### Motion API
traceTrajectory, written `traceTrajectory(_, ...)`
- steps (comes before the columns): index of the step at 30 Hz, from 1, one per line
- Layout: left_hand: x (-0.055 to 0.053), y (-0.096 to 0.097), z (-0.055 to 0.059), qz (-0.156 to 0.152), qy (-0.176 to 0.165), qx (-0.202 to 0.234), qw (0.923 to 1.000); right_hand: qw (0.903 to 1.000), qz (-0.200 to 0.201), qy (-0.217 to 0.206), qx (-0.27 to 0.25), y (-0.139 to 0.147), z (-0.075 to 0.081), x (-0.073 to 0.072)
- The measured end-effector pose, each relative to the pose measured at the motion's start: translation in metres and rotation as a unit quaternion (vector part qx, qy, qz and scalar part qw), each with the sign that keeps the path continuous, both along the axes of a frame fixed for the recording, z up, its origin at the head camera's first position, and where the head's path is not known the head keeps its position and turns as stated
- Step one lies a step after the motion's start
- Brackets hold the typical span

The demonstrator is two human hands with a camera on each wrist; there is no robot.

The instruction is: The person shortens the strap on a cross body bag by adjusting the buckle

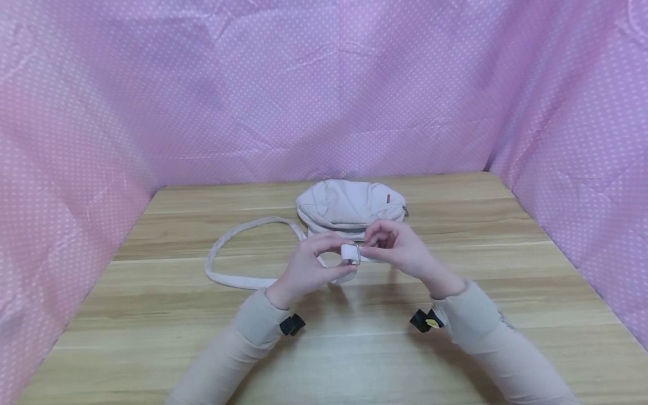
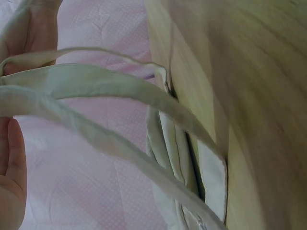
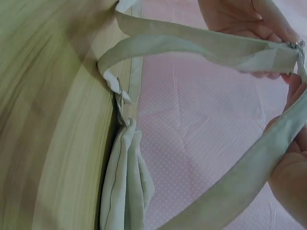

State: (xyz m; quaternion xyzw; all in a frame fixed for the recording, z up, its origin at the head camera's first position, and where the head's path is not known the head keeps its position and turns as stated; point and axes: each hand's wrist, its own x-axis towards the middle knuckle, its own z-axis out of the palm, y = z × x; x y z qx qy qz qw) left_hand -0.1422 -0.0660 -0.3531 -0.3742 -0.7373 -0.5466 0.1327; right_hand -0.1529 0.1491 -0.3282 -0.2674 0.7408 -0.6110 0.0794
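Fingers of left hand [image 1: 310,261] and right hand [image 1: 402,248]: clamped on off-white fabric strap [image 1: 348,252] at rectangular metal buckle [image 1: 359,255], above wood-grain worktop [image 1: 354,360]; rounded cream cloth pouch [image 1: 349,202] behind (small red tag [image 1: 388,198], illegible, head view only).

Tabletop [image 1: 126,320]: pale wood finish, brown grain running left to right, far corners rounded. Soft shadows fall on its near half; a pale sheen shows at near centre. Far cloth [image 1: 253,101]: pink, white dots, a vertical line near the middle, scattered creases. Left cloth [image 1: 61,157]: same pattern, wrinkled, along the left edge. Right cloth [image 1: 577,124]: same pattern, creased, along the right edge. Both wrist views also show dotted cloth beyond the wood.
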Motion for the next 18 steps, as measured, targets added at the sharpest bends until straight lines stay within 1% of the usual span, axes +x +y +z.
traceTrajectory(5, -0.002, 0.002, -0.003, -0.009, 0.018, 0.018, 0.9996, 0.9998, 0.006, 0.001, -0.018, -0.007, 0.0, 0.001)
traceTrajectory(8, -0.002, 0.003, -0.004, -0.007, 0.026, 0.016, 0.9995, 0.9997, 0.012, 0.003, -0.021, -0.008, -0.002, 0.001)
traceTrajectory(11, -0.001, 0.003, -0.005, -0.009, 0.033, 0.012, 0.9993, 0.9994, 0.025, 0.015, -0.017, -0.004, -0.005, 0.0)
traceTrajectory(14, -0.001, 0.002, -0.006, -0.012, 0.038, 0.012, 0.9992, 0.9985, 0.05, 0.024, 0.001, 0.003, -0.009, -0.001)
traceTrajectory(18, 0.0, 0.002, -0.006, -0.013, 0.032, 0.017, 0.9993, 0.9943, 0.086, 0.027, 0.056, 0.017, -0.013, -0.004)
